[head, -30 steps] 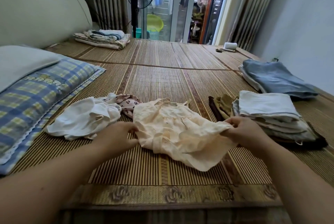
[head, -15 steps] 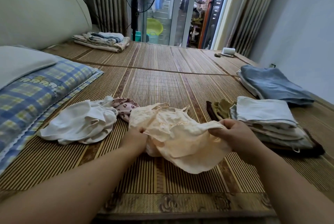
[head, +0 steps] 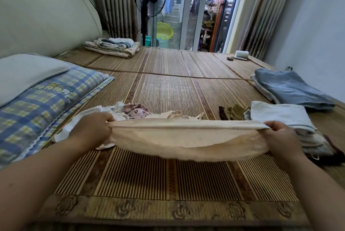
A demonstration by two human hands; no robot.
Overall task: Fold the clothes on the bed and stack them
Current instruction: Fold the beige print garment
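The left hand (head: 91, 130) at 9 o'clock and the right hand (head: 281, 135) at 3 o'clock each curl fingers tight round an end of the cream dress (head: 186, 137), stretched wide over the mat (head: 168, 178); the folded pile (head: 280, 117) sits at 2 o'clock

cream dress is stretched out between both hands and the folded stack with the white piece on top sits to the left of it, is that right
Not quite. The cream dress is stretched between the left hand and the right hand, but the folded stack with the white piece on top sits to the right of it, not the left. The head view shows this.
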